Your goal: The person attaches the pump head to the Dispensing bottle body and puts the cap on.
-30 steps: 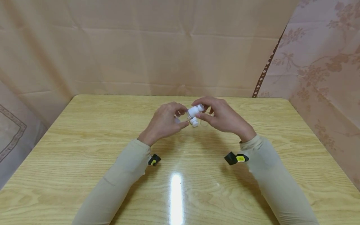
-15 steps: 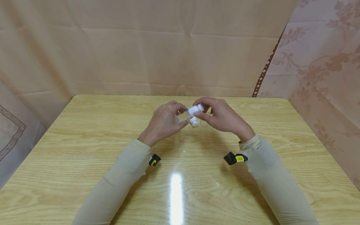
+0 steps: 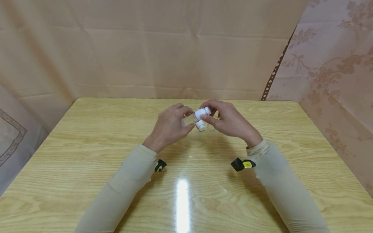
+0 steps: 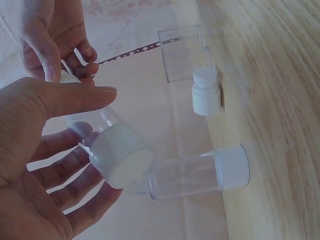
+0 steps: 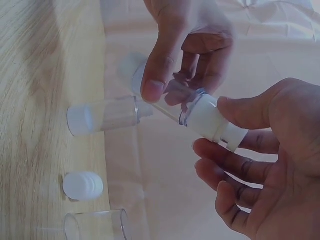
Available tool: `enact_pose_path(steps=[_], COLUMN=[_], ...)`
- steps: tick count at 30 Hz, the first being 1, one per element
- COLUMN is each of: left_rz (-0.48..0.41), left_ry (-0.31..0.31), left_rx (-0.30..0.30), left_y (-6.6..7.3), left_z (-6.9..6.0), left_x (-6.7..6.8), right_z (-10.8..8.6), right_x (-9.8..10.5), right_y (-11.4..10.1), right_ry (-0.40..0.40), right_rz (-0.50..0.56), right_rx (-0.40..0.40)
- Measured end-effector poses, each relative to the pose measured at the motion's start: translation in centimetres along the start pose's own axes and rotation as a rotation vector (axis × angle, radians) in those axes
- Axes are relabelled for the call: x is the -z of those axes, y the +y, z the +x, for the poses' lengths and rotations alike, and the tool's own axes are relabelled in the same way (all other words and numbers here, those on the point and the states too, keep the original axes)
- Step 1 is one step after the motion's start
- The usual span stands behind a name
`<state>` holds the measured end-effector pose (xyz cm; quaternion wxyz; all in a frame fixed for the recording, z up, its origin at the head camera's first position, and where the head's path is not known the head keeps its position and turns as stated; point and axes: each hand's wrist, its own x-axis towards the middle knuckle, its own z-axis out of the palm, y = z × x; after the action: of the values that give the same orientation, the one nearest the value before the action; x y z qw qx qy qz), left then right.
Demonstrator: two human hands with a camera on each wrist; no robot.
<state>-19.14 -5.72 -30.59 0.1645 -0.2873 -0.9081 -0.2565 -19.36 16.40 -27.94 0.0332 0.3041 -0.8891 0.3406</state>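
Observation:
My left hand grips a clear bottle with a white base, its thumb laid along the side. The white top at the bottle's other end is pinched between the thumb and fingers of my right hand. In the head view this white top is tilted up to the right, between both hands. Behind it on the table stand a second clear bottle with a white base, a small white capped piece and a clear cover.
The wooden table reaches a beige curtain at the back. A patterned cloth hangs on the right. Black and yellow devices are on both wrists, and a bright light reflection lies on the near tabletop.
The right thumb has shifted slightly left over the white top, and the right wrist has drifted a little left. The left hand has barely moved; both grips remain.

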Motion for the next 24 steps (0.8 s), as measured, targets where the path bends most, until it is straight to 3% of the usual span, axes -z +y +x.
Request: enact_pose_path(steps=[11, 24], left_rz=[-0.088, -0.159], left_ry=[-0.024, 0.039], left_rx=[0.066, 0.129], left_y=[-0.5, -0.5], left_z=[0.2, 0.2], left_x=[0.3, 0.7], right_z=[-0.1, -0.1], right_x=[0.9, 1.3], right_y=[0.5, 1.5], right_ry=[0.017, 0.042], right_rz=[-0.001, -0.120], right_rx=[-0.029, -0.091])
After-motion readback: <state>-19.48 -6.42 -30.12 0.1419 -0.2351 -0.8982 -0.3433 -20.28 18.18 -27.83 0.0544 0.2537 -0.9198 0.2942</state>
